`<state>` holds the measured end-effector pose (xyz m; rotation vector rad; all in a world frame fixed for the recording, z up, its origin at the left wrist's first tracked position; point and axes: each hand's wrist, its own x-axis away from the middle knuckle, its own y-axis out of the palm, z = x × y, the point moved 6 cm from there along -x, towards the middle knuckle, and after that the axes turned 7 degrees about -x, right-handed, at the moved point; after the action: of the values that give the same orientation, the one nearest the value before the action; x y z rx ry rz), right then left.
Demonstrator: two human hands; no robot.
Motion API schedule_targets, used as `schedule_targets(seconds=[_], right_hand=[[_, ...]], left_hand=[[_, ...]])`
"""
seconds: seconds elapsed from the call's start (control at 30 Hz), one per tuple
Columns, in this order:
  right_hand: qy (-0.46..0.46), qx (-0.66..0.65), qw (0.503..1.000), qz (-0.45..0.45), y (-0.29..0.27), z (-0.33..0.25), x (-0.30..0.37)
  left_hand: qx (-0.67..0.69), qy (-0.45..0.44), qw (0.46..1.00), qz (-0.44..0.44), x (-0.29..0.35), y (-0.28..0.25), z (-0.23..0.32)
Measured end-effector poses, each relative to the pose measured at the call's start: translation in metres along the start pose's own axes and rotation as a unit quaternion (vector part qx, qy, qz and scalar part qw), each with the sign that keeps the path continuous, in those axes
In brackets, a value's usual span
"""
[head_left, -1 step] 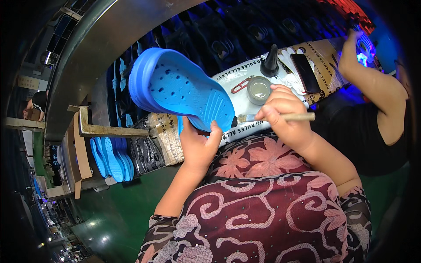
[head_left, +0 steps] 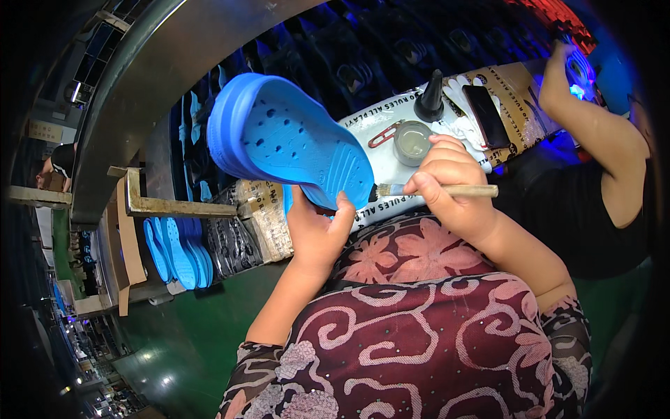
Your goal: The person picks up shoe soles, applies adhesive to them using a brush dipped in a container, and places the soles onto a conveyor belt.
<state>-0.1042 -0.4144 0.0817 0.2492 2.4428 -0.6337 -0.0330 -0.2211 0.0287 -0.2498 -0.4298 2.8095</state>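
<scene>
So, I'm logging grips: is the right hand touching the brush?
Touching. The head view shows the right hand with thumb and fingers closed on the handle of the brush.

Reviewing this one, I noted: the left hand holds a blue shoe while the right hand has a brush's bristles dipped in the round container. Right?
No, the bristles aren't in the round container. The head view shows the right hand holding the brush with its bristles at the edge of the blue shoe.
</scene>
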Motion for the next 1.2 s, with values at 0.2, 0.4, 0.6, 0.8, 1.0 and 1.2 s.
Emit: schedule_targets(seconds=[0.2,0.4,0.6,0.8,1.0,1.2], right_hand=[[-0.021,0.035,0.999,-0.017,0.017,-0.007,0.000],[-0.006,0.059,0.998,-0.014,0.016,-0.005,0.000],[0.005,0.047,0.999,-0.011,0.015,-0.004,-0.001],[-0.031,0.076,0.997,-0.018,0.021,-0.002,-0.003],[-0.040,0.099,0.994,-0.019,0.012,-0.008,-0.004],[-0.052,0.066,0.996,-0.029,0.022,-0.005,0.001]], left_hand=[[-0.034,0.015,0.999,0.005,0.005,-0.001,0.003],[-0.071,0.142,0.984,0.074,0.007,-0.008,0.003],[-0.097,0.148,0.981,0.076,0.009,-0.008,0.007],[-0.093,0.163,0.979,0.078,0.008,-0.005,0.010],[-0.134,0.200,0.967,0.081,0.009,-0.004,0.007],[-0.121,0.189,0.972,0.075,0.009,0.001,0.014]])
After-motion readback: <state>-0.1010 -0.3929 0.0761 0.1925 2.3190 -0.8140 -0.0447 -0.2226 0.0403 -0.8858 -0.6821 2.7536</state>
